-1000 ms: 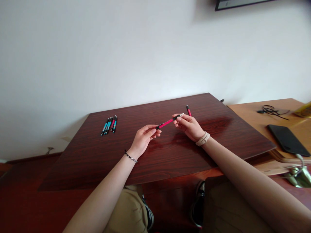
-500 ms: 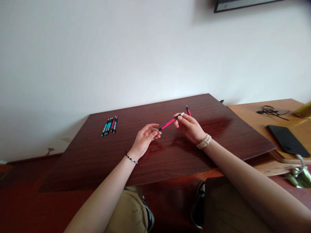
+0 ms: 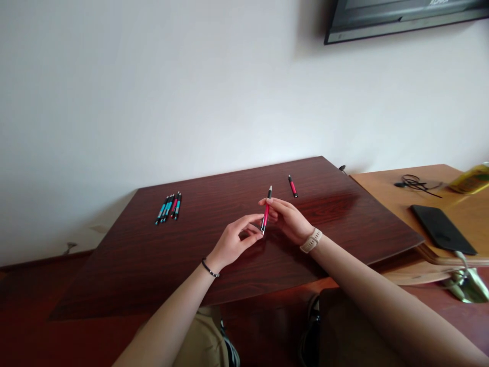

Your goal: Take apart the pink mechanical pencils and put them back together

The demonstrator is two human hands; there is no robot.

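A pink pen with a black grip and silver tip stands nearly upright in front of me, above the table, tip up. My right hand pinches it around the upper barrel between thumb and fingers. At its lower, clip end, my left hand has thumb and fingertips closed on the pen. Behind my right hand, another pink pen lies on the dark wooden table. To the left, several blue pens and a pink pen lie side by side in a row.
On the right, a lighter wooden desk carries a black phone with a white cable, a coiled black cable and a yellow package. A wall screen hangs at upper right. The white wall stands behind the table.
Both hands have turned the pink pen from a slanted, nearly level pose to nearly upright. The hands are closer together, and the view has shifted slightly upward.
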